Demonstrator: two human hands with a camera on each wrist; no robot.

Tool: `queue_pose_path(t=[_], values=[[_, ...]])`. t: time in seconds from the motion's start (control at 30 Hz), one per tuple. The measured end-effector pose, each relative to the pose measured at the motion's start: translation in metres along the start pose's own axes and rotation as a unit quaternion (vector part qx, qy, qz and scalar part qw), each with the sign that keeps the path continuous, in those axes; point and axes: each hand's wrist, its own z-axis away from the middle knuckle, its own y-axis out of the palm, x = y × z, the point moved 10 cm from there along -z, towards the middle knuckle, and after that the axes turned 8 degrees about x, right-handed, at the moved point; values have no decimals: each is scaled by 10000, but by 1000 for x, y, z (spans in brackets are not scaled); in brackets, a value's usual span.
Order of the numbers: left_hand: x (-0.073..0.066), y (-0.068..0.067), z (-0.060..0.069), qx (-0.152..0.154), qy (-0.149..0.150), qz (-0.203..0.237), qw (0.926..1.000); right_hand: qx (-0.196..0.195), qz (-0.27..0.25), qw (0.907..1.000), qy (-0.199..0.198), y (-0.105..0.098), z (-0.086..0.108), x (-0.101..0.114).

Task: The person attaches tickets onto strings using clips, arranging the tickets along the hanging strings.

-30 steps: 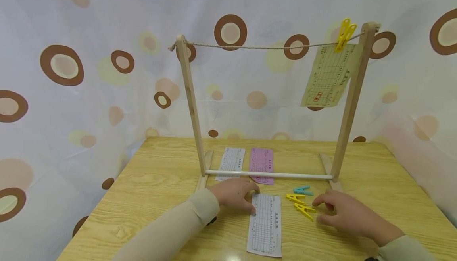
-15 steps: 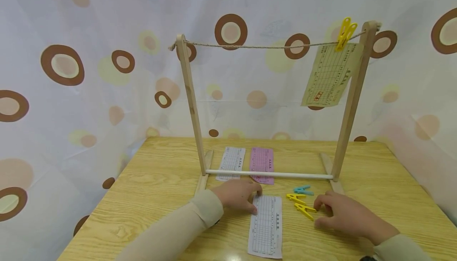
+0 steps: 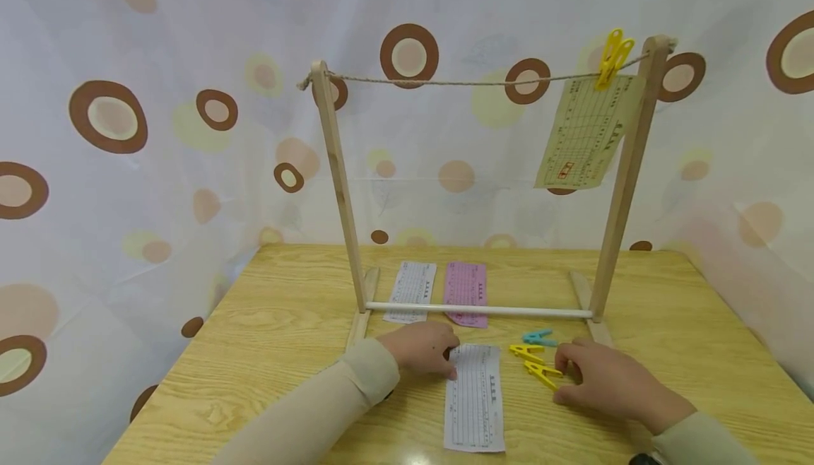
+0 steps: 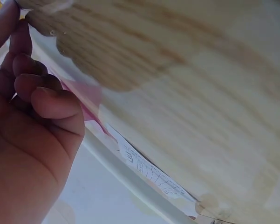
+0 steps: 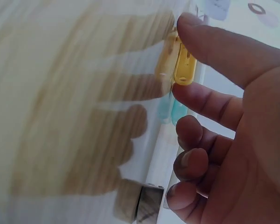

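Note:
A white printed slip (image 3: 473,401) lies in front of the rack. My left hand (image 3: 420,348) pinches its upper left edge between thumb and forefinger; in the left wrist view that hand (image 4: 32,126) has its other fingers curled. My right hand (image 3: 617,384) is beside the nearest yellow clothespin (image 3: 542,374), thumb and forefinger apart on either side of its handle end. From the right wrist, the yellow clothespin (image 5: 185,65) shows between the thumb and forefinger of the hand (image 5: 237,112). Another yellow clothespin (image 3: 525,350) and a blue one (image 3: 539,338) lie just behind.
A wooden rack (image 3: 615,232) with a cord (image 3: 439,83) stands behind the hands. A yellowish slip (image 3: 581,136) hangs at the cord's right end under yellow clothespins (image 3: 613,62). Another white slip (image 3: 413,287) and a pink slip (image 3: 466,288) lie by the white crossbar (image 3: 534,312).
The white slip shifts slightly up and its lower end swings a little right, with my left hand at its edge. My right hand moves slightly left, closer to the nearest yellow clothespin.

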Motion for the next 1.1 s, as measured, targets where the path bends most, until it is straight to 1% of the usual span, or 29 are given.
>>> queue_pose_path(t=[0.07,0.2,0.3,0.37,0.5,0.6,0.7,0.77,0.9,0.97,1.1], values=[[-1,-1,0,-15,2,-8,10000,-17,53,10000,-14,0,-1,2],[2,-3,2,-34,-21,173,9998,-112,276,9995,-73,-1,-3,7],[4,-6,5,-129,56,337,9993,-159,411,9990,-85,-2,-6,10],[4,-9,6,-234,155,404,9988,-175,393,9990,-84,-2,-7,10],[3,-18,10,-547,369,585,9961,-216,6,9997,-149,-4,-6,9],[4,-25,12,-856,483,681,9928,-240,-396,9986,-265,-5,-5,9],[4,-31,15,-1148,540,772,9889,-298,-786,9956,-411,-9,-3,9],[6,-35,18,-1321,517,879,9860,-406,-995,9928,-533,-14,-1,10],[9,-46,23,-1632,467,1117,9791,-723,-1113,9885,-718,-30,3,13],[10,-54,27,-1825,501,1140,9753,-851,-1081,9875,-763,-38,5,14],[8,-71,34,-2170,626,1091,9680,-937,-1216,9856,-705,-50,8,13]])
